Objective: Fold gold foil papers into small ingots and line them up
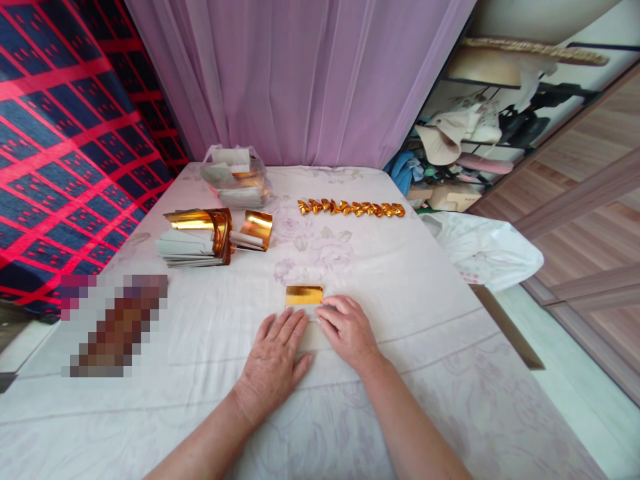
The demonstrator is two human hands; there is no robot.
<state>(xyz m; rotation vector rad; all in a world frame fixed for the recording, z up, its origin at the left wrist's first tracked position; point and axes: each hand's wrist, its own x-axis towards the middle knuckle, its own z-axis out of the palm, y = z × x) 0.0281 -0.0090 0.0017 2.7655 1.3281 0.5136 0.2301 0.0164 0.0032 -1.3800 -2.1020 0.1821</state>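
Gold foil sheet (304, 295) lies under my fingertips; my left hand (274, 357) and right hand (347, 330) press flat, fingers spread. Folded gold pieces (351, 209) lie far beyond.

The light is bright and soft with almost no shadows, the gold paper (304, 295) shines with glare, the edges look bent, and one patch at the left is blurred into squares.
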